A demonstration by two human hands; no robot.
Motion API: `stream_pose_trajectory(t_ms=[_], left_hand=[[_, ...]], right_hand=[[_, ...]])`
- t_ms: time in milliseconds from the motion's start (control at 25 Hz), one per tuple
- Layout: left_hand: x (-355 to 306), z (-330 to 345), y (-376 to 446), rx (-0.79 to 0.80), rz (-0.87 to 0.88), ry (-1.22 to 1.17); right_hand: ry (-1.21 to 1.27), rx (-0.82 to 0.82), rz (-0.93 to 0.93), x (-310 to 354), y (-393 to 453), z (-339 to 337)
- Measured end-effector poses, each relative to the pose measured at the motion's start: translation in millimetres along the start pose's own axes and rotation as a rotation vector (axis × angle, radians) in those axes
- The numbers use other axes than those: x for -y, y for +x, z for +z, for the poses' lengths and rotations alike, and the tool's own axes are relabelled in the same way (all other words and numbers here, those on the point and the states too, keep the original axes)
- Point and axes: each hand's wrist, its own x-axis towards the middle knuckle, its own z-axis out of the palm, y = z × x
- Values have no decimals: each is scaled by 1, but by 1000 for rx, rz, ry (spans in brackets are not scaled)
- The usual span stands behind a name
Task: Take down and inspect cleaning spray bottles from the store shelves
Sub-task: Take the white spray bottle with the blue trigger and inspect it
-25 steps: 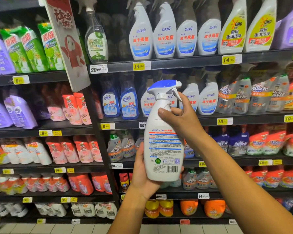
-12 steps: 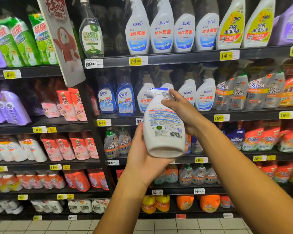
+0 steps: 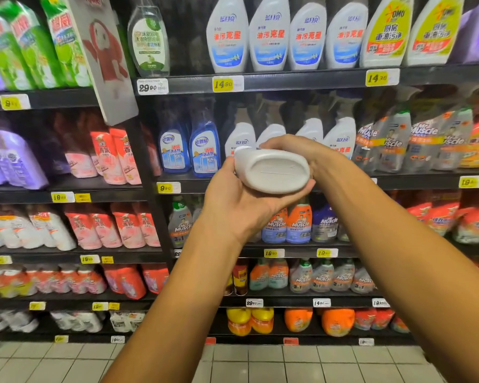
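A white spray bottle [image 3: 273, 172] is tipped flat in front of the shelves, its oval base facing me; the blue trigger head is hidden behind it. My left hand [image 3: 237, 205] cups the bottle from below, fingers curled under its body. My right hand [image 3: 302, 150] grips it from above and behind. Matching white bottles with blue labels [image 3: 340, 139] stand on the shelf right behind, and more of them [image 3: 268, 37] line the shelf above.
Black store shelves [image 3: 288, 81] with yellow price tags fill the view. Blue glass-cleaner bottles [image 3: 203, 150] stand left of my hands, grey Mr Muscle bottles [image 3: 393, 142] to the right, refill pouches [image 3: 108, 156] further left. A hanging sign [image 3: 103, 59] juts out. Tiled floor [image 3: 260, 363] lies below.
The bottle has tipped from upright, label toward me, to lying flat with its base toward me. Both hands stayed on it, and the view moved closer to the shelves.
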Motion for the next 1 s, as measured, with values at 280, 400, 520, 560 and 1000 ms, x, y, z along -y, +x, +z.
stream_pose_trajectory(t_ms=[280, 400, 520, 560, 1000], left_hand=[[-4, -2, 2, -32, -10, 11], [-4, -11, 3, -10, -26, 16], [-1, -29, 5, 54, -58, 25], [1, -36, 7, 53, -53, 39], [11, -108, 30, 184, 46, 329]], right_hand=[[25, 38, 16, -4, 11, -3], [76, 29, -42, -8, 17, 1], [234, -6, -238, -13, 26, 0], [245, -9, -299, -15, 27, -2], [208, 120, -611, -57, 21, -2]])
